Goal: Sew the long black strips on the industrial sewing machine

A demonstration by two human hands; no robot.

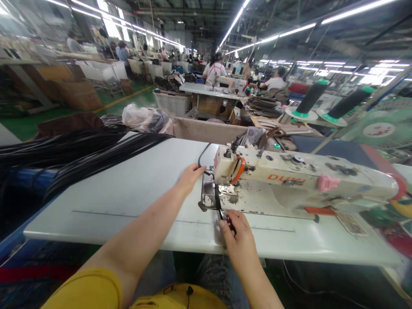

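Note:
A white sewing machine [257, 169] stands on the pale table. Through its needle area runs a narrow black strip [218, 201], which comes out behind and curls up over the table. Behind the machine head, my left hand [191, 176] pinches the strip's far part with thumb and forefinger. My right hand [237, 231] is closed around the near end of the strip, in front of the metal needle plate [227, 189]. A small shiny thing shows between the right fingers, too hidden to name.
A bundle of long black strips [128, 148] lies over the table's left side. A ruler scale [193, 223] is marked along the front. Thread cones [313, 98] and a green fan [380, 128] stand at the right. Other people work at machines further back.

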